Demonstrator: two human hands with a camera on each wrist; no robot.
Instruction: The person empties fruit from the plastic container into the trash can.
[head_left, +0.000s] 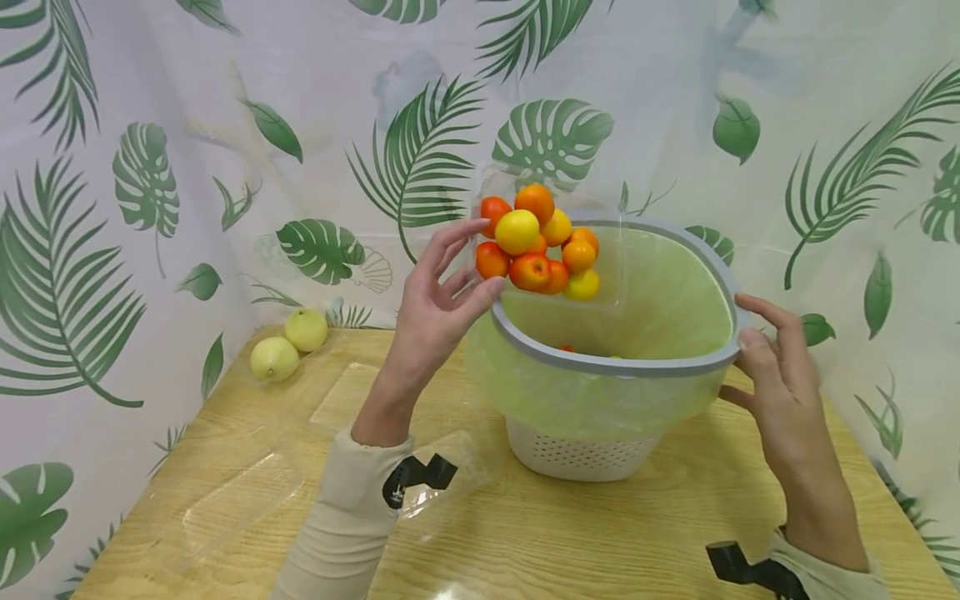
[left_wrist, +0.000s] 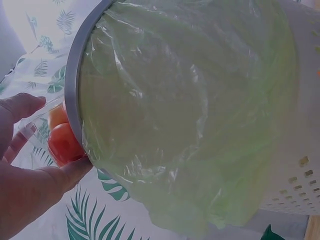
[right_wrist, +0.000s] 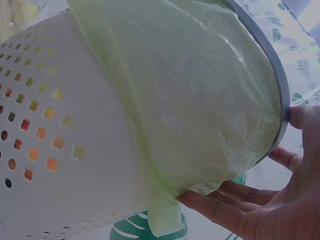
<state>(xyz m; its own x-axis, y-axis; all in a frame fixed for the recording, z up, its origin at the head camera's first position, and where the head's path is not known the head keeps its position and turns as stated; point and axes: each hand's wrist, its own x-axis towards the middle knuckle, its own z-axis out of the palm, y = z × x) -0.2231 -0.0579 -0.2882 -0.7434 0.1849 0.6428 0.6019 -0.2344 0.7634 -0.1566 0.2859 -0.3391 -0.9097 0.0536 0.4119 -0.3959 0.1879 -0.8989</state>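
My left hand (head_left: 431, 321) grips the left side of a clear plastic tray (head_left: 617, 287), tilted over the basket's mouth. Small red, orange and yellow tomatoes (head_left: 531, 272) are bunched in it; two of these tomatoes (left_wrist: 65, 142) show beside the rim in the left wrist view. The white perforated basket (head_left: 581, 458) has a grey rim (head_left: 615, 367) and a green plastic bag liner (head_left: 592, 404) folded over it. My right hand (head_left: 783, 392) holds the rim at the right, thumb on top. Red, orange and yellow show through the basket's holes (right_wrist: 41, 132) in the right wrist view.
Two pale yellow-green round fruits (head_left: 274, 359) sit at the table's back left corner. Clear plastic trays (head_left: 243, 500) lie on the left of the wooden table (head_left: 570, 542), one partly behind my left forearm. A leaf-printed cloth (head_left: 660, 108) hangs behind and at the sides.
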